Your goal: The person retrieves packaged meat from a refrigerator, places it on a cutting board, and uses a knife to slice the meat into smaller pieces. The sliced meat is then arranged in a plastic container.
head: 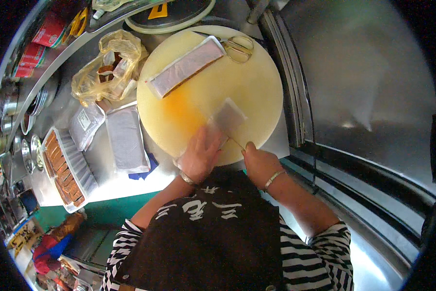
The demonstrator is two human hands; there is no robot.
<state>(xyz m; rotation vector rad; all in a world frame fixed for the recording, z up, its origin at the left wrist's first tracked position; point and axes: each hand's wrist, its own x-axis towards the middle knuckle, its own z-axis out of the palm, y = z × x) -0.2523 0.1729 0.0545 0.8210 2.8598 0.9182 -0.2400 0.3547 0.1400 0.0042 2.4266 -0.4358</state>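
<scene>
My left hand rests at the near edge of a round yellowish cutting board, its fingers on a small translucent packet that is slightly blurred. Just to the right, my right hand is closed round the end of a thin knife-like tool, whose tip meets the packet; the tool's full shape cannot be made out. Farther up the board lies a long sealed pack of brown food. Its right end touches a pair of scissors with gold-coloured handles.
Left of the board are a crumpled plastic bag, a flat sealed pack, a smaller labelled pack and a white tray of brown food slices. A metal-framed panel stands at right. Another person's arm shows at lower left.
</scene>
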